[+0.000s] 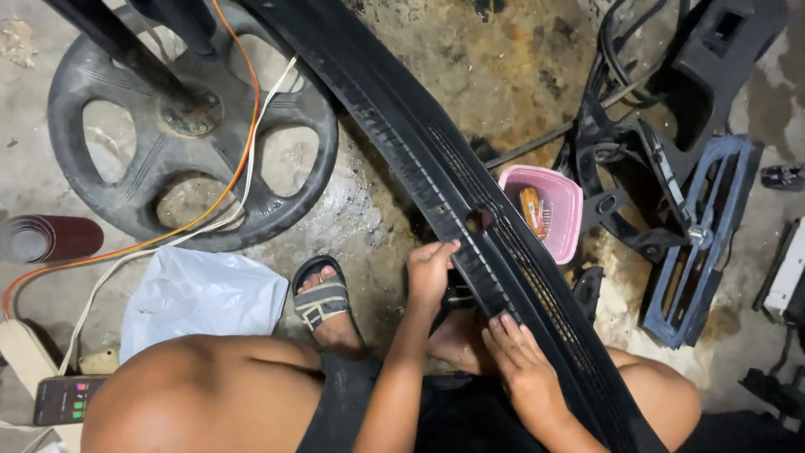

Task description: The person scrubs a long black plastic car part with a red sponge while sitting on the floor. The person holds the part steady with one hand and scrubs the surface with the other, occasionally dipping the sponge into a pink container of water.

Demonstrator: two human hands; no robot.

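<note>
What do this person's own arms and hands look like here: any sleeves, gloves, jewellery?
Both arms are bare to as far as the view shows, with no sleeves. The left hand and right hand wear no gloves. No rings, watch or wristbands are visible. Fingernails look short.
</note>
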